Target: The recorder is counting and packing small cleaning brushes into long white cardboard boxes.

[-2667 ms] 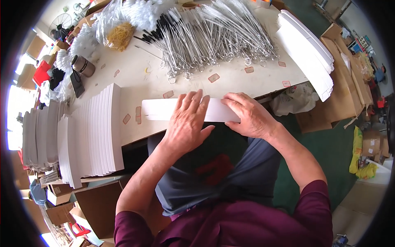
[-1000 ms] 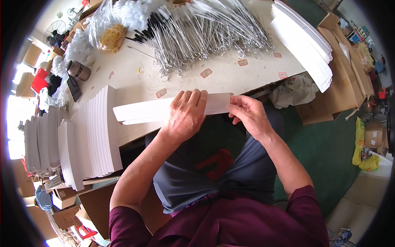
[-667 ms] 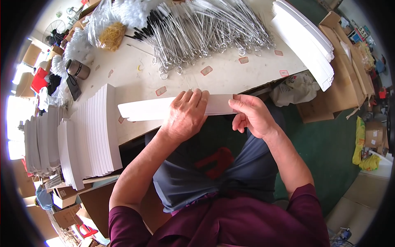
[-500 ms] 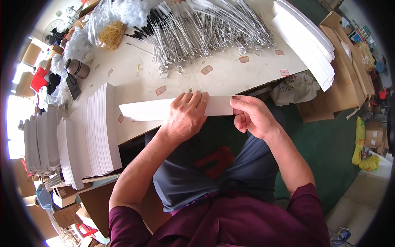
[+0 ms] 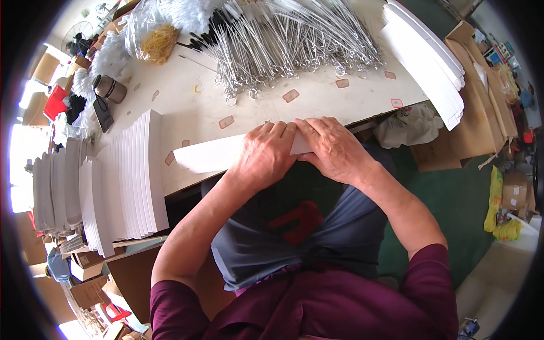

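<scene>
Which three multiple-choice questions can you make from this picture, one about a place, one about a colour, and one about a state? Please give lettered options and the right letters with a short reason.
1. Where does the big stack of white sheets lie?
A. at the person's left on the table
B. on the green floor
C. on the metal wire pieces

2. What colour are the person's sleeves?
A. yellow
B. dark red
C. white

3. How do the hands stand on the white folded sheet?
A. both lifted clear of it
B. only one touches it
C. both press on it side by side

Answers: 1 A, the stack rests on the table edge at the left. 2 B, both upper arms are in dark red cloth. 3 C, the left hand and the right hand lie flat on the sheet, touching each other.
</scene>
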`<state>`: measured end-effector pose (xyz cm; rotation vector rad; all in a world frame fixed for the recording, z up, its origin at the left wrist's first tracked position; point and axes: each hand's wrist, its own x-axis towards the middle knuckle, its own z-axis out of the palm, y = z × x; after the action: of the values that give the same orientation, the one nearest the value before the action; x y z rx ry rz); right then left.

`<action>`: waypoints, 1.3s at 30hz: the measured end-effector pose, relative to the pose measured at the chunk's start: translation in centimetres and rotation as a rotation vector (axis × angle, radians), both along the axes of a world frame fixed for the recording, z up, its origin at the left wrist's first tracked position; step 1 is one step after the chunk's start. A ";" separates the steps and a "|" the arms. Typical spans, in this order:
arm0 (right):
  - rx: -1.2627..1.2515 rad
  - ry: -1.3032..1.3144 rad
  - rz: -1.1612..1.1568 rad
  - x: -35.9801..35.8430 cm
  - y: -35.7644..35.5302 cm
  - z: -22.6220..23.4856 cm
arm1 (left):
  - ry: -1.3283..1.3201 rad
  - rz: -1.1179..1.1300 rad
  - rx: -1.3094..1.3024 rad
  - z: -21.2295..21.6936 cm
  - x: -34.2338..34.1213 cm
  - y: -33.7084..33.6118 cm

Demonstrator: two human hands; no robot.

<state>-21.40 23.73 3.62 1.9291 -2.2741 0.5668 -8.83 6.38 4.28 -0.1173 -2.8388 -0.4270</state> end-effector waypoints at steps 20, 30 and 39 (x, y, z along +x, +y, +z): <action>-0.048 0.050 0.115 -2.3 -1.9 0.6 | -0.048 0.137 -0.006 0.6 3.2 -4.4; -0.144 -0.044 0.115 -4.8 -3.8 -2.0 | -0.014 0.215 0.020 -1.1 1.7 -4.8; -0.165 -0.035 0.096 -3.6 -2.9 -2.3 | 0.089 0.288 0.081 -2.0 2.3 -3.1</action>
<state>-25.04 20.87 1.33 1.9709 -2.0892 0.7782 -6.52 3.29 2.24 0.2779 -2.6890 -0.4591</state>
